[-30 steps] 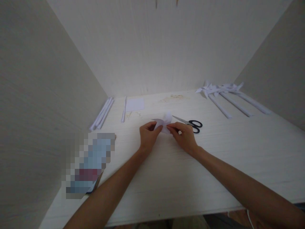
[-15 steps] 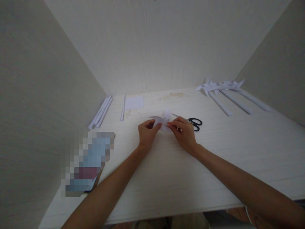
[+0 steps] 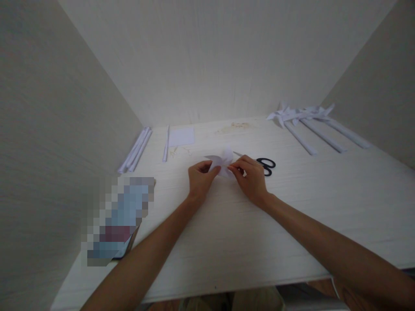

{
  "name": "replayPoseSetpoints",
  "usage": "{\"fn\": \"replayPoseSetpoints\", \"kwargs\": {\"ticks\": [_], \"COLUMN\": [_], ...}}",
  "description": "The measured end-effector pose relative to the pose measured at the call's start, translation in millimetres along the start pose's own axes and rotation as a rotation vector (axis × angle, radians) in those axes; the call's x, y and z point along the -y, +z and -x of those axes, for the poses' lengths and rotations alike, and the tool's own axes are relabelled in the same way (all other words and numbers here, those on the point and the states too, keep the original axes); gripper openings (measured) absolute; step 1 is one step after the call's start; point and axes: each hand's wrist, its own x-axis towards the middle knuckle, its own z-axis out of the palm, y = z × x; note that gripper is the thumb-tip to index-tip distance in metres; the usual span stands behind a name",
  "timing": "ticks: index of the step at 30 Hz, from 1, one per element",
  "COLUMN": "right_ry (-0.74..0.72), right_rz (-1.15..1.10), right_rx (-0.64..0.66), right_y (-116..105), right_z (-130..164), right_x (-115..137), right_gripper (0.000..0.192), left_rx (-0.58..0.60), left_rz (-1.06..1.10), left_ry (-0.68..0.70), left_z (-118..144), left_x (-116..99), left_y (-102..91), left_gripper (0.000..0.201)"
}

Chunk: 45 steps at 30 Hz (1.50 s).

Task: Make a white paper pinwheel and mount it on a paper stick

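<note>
White paper [image 3: 227, 154], thin and curved, is pinched by the left hand [image 3: 199, 180] and right hand [image 3: 252, 178].

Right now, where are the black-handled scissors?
In the head view, the black-handled scissors lie right of centre on the white tabletop, partly hidden behind the right hand and to the right of the folded white paper.

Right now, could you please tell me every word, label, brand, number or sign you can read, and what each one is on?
None can be read.
Pixelated device, probably a phone: obscured, so any text is unreadable.
Scissors, paper square and held folded paper: no legible markings.
</note>
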Motion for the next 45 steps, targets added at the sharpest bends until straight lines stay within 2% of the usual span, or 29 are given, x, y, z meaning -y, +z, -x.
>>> {"fn": "replayPoseSetpoints", "kwargs": {"ticks": [13, 31, 45], "right_ry": [0.049, 0.021, 0.008], "right_rz": [0.019, -0.034, -0.058], "right_rx": [-0.005, 0.063, 0.057], "right_y": [0.2, -2.2, -1.0], "right_z": [-0.1, -4.4, -3.9], "right_x": [0.1, -0.8, -1.1], "right_gripper": [0.014, 0.018, 0.017], "left_rx": [0.017, 0.026, 0.009], "left_rz": [-0.036, -0.077, -0.064], "left_ry": [0.023, 0.028, 0.030], "left_z": [0.6, 2.0, 0.3], "left_x": [1.2, -3.0, -1.5], "left_y": [1.1, 0.9, -0.3], "left_gripper": [0.011, 0.007, 0.005]}}
